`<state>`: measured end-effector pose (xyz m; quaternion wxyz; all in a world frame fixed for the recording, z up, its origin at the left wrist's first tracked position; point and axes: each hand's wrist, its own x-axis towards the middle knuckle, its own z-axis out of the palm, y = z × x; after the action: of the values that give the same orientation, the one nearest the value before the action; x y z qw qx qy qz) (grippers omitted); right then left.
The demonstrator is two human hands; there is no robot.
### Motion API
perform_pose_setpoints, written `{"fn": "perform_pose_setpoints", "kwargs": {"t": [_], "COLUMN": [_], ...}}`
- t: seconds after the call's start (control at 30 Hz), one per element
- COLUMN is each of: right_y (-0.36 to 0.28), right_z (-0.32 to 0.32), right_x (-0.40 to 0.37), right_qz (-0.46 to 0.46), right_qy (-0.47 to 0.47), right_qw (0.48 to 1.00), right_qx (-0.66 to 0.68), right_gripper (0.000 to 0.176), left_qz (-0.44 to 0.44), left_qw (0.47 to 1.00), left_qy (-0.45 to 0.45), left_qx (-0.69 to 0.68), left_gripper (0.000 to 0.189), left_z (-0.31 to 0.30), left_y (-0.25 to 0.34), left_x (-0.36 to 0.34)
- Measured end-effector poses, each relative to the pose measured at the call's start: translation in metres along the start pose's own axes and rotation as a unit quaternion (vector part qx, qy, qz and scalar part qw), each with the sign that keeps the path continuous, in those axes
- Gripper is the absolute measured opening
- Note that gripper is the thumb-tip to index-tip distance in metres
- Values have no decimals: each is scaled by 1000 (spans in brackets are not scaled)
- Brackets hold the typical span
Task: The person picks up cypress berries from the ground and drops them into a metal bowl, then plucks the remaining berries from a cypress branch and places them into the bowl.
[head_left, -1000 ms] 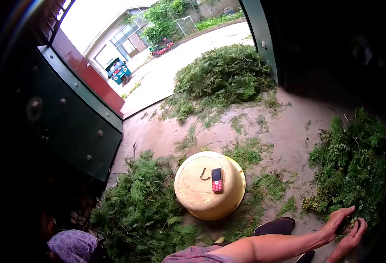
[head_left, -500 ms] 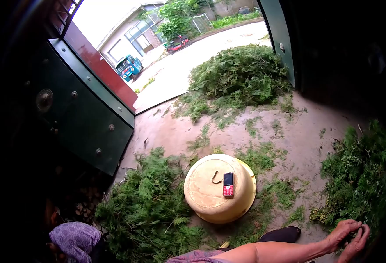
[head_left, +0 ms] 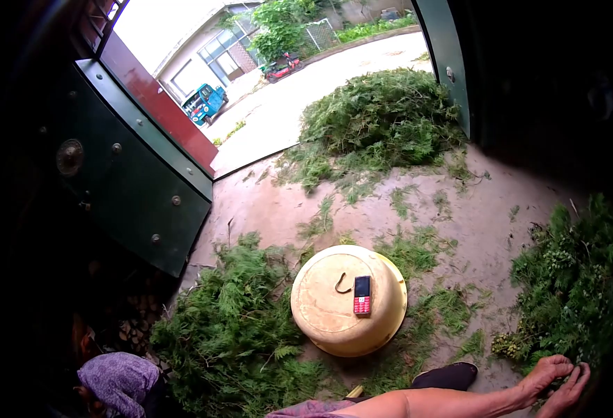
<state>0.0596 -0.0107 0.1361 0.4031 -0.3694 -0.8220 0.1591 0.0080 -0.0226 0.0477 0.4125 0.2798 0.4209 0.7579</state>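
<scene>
At the lower right, my left hand point(head_left: 546, 372) reaches across to the edge of a pile of green conifer branches point(head_left: 567, 279). Its fingers are bent and closed, and whatever they hold is hidden. Close beside it, my right hand point(head_left: 565, 397) is also closed, with its fingertips near those of the left. Dark green foliage lies right behind both hands. A cluster of yellowish-green cones or berries point(head_left: 508, 345) shows on the pile just left of them.
An upturned yellow basin point(head_left: 320, 313) bears a red keypad phone point(head_left: 363, 296) and a dark curved strap point(head_left: 342, 283). More branches lie left point(head_left: 233, 341) and by the doorway point(head_left: 383, 118). A person in a purple patterned top point(head_left: 120, 383) is at lower left, near a green door point(head_left: 132, 181).
Both hands have shifted slightly, staying close together at the pile's edge, and the fingertips have drawn a little apart. The basin, phone and branch piles stay in place.
</scene>
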Motion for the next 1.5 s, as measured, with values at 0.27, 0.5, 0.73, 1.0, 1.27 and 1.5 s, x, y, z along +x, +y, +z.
{"fn": "perform_pose_setpoints", "kwargs": {"t": [0.27, 0.5, 0.73, 1.0, 1.27, 1.5], "right_y": [9, 13, 39, 54, 77, 66], "right_z": [4, 0, -6, -8, -37, -53], "right_x": [-3, 0, -8, -12, -28, -29], "right_qz": [14, -60, 111, 297, 128, 239], "right_qy": [52, 65, 99, 112, -157, 11], "right_qw": [999, 996, 988, 900, 965, 898], "right_qx": [8, -13, 47, 299, 164, 369], "right_gripper": [10, 10, 25, 22, 11, 21], "left_qz": [-211, -173, -207, -264, -307, -308], "left_qw": [937, 947, 920, 890, 873, 908], "left_qy": [46, 80, 19, 7, 11, -9], "left_qx": [-275, -258, -332, -371, -378, -284], "left_gripper": [17, 18, 22, 33, 37, 34], "left_z": [11, 12, 16, 7, 6, 27], "left_y": [-3, -8, 6, 58, 61, 50], "left_x": [4, 4, 2, -2, 3, -3]}}
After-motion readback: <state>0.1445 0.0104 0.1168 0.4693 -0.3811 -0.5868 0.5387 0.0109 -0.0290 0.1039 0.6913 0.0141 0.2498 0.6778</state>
